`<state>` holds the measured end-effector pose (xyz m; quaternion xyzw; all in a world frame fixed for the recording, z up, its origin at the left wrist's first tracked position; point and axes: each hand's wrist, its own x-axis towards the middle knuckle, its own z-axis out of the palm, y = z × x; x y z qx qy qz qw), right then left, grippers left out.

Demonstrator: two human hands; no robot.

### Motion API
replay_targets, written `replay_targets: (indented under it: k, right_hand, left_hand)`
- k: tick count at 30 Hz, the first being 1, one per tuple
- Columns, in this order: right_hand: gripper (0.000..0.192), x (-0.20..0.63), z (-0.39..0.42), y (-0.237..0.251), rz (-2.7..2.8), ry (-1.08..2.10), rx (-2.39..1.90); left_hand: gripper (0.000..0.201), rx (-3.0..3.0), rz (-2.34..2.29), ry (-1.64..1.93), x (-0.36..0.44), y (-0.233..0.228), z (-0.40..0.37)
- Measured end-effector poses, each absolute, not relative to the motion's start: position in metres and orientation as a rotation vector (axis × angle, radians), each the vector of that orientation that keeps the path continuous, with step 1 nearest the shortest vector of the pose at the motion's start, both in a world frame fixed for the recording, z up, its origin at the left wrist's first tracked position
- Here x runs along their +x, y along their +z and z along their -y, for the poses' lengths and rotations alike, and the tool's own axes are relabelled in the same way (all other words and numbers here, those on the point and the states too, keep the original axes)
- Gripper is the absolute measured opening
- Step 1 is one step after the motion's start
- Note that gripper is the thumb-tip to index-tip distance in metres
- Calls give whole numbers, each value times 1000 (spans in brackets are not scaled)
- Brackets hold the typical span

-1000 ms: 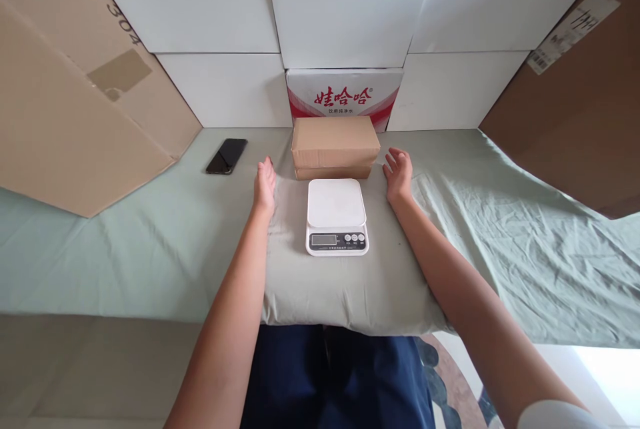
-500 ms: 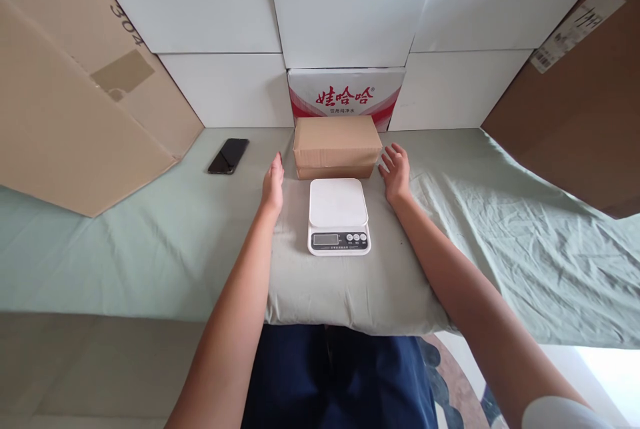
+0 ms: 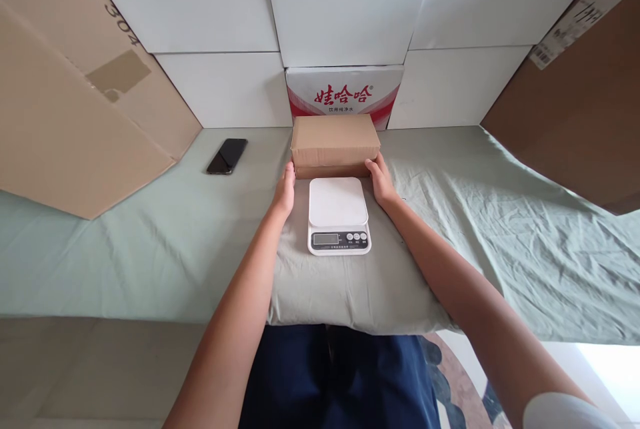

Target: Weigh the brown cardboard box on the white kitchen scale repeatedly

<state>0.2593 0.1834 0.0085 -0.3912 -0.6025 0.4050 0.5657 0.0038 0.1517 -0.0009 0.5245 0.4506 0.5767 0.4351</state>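
We are pressing our left hand and right hand against the two ends of the closed brown rectangular cardboard box; each grip is lying flat on it, fingers open, not clenched. The box is sitting shut on the pale green sheet-covered desk, so we cannot tell what it is holding. Just in front of it, between our wrists, the white digital kitchen scale is resting. Behind it a red-and-white printed carton is standing. A black smartphone is lying off to the left.
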Motion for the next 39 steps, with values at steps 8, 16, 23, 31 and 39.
replay_targets:
  k: [8,16,23,31,39]
  right_hand:
    - [46,259,-189,6,1425,966,-911]
    - [65,257,-145,39,1475,799,-784]
    - [74,262,-73,26,1550,757,-828]
    - [68,267,-41,17,1494,794,-921]
    - [69,267,-44,19,1501,820,-906]
  left_hand:
    - [80,1310,-1212,1477,-1,-3,-150]
    - [76,1546,-1065,1596,8,31,-103]
    - [87,1485,-1034,1611,4,17,-30]
    - [85,1457,-1053,1482,4,2,2]
    - [87,1437,-1059,1483,5,4,0]
